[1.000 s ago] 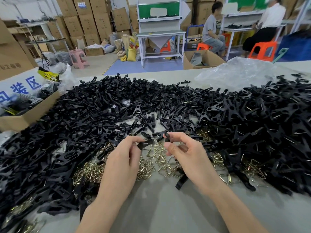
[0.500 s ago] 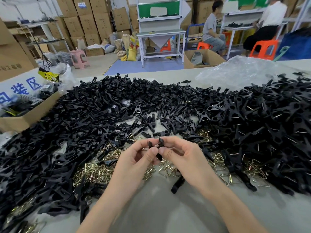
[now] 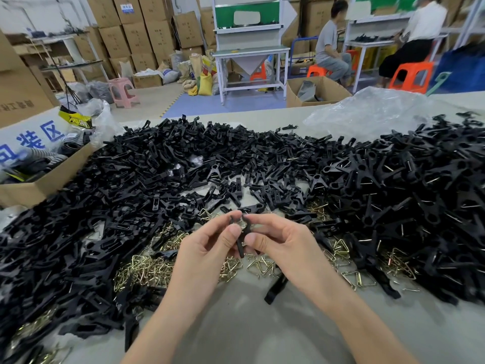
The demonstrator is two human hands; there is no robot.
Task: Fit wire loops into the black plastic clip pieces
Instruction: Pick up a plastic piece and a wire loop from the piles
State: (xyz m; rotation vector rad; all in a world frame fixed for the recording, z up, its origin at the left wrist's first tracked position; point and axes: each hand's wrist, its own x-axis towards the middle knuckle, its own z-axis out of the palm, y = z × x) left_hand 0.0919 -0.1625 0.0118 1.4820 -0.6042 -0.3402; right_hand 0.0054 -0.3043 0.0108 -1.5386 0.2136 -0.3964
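The left hand (image 3: 210, 248) and the right hand (image 3: 284, 245) are close together over the table (image 3: 236, 332), with the thumbs almost touching. Both pinch the same black clip piece (image 3: 240, 245) between thumb and first finger. It stands nearly upright, thin end down. I cannot tell if a wire is already in it, because the fingers hide that part.

Take the hands as the middle of a clock. The gold wire loops (image 3: 147, 269) lie on the table from 4 to 8 o'clock. The loose black pieces (image 3: 105, 193) pile up from 8 to 12. The finished clips (image 3: 393, 195), with wire showing, heap at 2 to 3 o'clock.

To do this step well, I think one hand should hold the piece firmly low down so the top stays free. The other hand should push the wire in straight, not twisted. Push until it sits tight — a wire only half in may spring out. The wire ends look thin and could poke a finger, so press on the bend and not on the tips.
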